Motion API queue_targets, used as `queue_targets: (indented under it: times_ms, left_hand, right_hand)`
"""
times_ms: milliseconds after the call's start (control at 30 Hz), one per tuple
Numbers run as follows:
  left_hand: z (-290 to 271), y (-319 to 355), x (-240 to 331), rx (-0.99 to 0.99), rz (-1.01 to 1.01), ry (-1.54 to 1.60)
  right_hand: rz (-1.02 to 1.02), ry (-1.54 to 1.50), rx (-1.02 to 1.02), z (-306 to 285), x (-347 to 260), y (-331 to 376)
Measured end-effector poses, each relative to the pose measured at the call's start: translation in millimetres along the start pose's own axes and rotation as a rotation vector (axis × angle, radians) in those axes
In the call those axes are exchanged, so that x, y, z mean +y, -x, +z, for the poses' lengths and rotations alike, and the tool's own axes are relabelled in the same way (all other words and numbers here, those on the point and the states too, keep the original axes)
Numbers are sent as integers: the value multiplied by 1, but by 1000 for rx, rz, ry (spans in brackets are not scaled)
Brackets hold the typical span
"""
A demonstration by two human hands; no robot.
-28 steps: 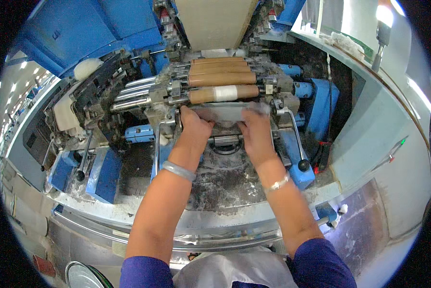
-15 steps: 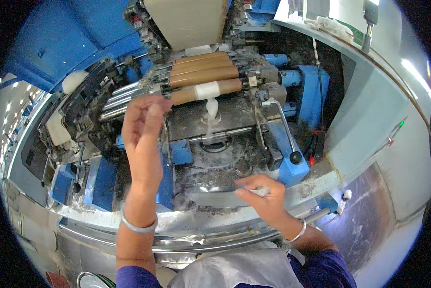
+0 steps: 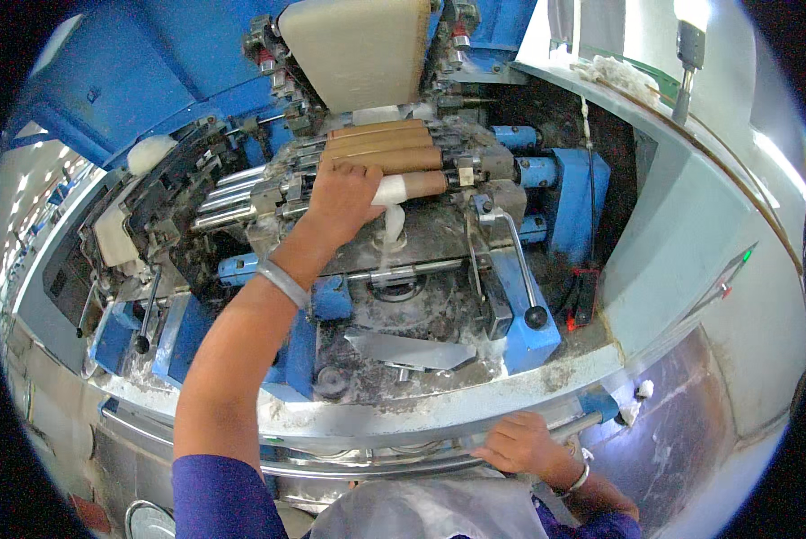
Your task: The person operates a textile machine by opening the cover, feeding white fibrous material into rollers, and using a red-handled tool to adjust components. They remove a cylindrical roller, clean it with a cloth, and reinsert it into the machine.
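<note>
My left hand (image 3: 342, 199) reaches over the front brown roller (image 3: 425, 184), its fingers curled on the roller's left part and hiding that end. White fibre (image 3: 389, 190) wraps the roller's middle, and a loose white tuft (image 3: 393, 223) hangs below it toward a round opening. Behind it lie several more brown rollers (image 3: 394, 160). Low at the right, my right hand (image 3: 519, 442) is closed in front of the curved metal rail (image 3: 385, 469); whatever its fingers hold, if anything, is hidden. A grey metal plate (image 3: 412, 349) lies on the dusty machine bed between the hands.
A lever with a black knob (image 3: 535, 316) stands on a blue block at the right; another black-knobbed lever (image 3: 142, 343) is at the left. A raised cream cover (image 3: 358, 54) hangs over the rollers. White fibre (image 3: 614, 76) lies on the upper right ledge.
My left hand has moved forward and right onto the front roller. My right hand has drawn back from the metal plate toward me. The plate now lies apart from it.
</note>
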State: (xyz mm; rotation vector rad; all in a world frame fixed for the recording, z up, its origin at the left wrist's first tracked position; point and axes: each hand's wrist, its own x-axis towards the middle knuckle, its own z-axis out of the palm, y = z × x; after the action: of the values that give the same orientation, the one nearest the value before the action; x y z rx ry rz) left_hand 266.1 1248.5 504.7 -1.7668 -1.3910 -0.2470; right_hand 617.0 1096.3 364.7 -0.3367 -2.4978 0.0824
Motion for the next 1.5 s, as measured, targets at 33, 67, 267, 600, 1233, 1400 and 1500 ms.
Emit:
queue_targets:
  times_ms: [33, 67, 267, 600, 1233, 1400, 1500]
  left_hand:
    - [-4, 2, -2, -7, 14, -20]
    - [-11, 4, -4, -13, 33, -39]
    - [-94, 49, -11, -28, -84, 40]
    - [-121, 128, 114, 82, -718, 1821]
    - [-92, 142, 96, -287, -333, 1685]
    - [-119, 121, 69, 147, -586, 1639]
    - [-129, 97, 72, -80, -422, 1742]
  right_hand:
    - [32, 25, -8, 1, 5, 13]
    - [94, 21, -9, 2, 12, 24]
    - [295, -77, 17, 16, 42, 62]
    - [232, -217, 160, -33, 5, -8]
    - [390, -950, 251, -17, 4, -159]
    - [463, -810, 346, -17, -1, -162]
    - [184, -410, 194, -20, -4, -167]
